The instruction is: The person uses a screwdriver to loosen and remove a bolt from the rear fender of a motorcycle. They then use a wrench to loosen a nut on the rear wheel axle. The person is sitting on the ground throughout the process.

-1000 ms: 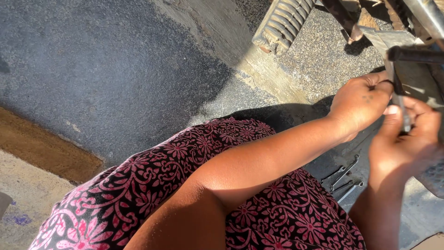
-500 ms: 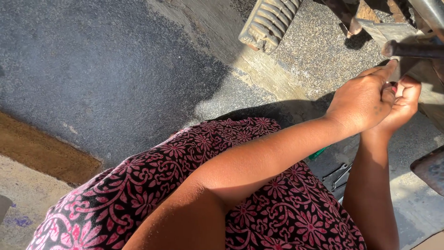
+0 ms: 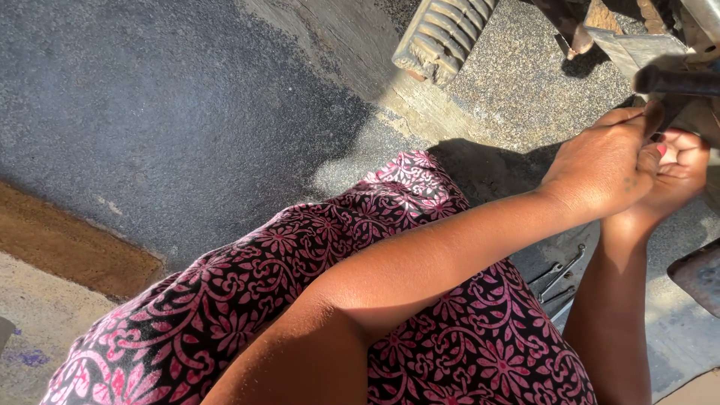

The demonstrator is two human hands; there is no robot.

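Hands barely shifted — left hand [image 3: 604, 165], right hand [image 3: 675, 172] clenched on dark bar [image 3: 682, 81], lying crosswise.

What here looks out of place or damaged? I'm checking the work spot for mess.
Wrenches lie loose on the ground below the left hand and right hand, which meet at a dark bar. A ribbed metal part lies tilted on the pavement.

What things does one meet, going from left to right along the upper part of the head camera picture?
Dark asphalt ground → ribbed metal pedal → left hand → right hand, pressed against the left one under a dark metal rod at the right edge.
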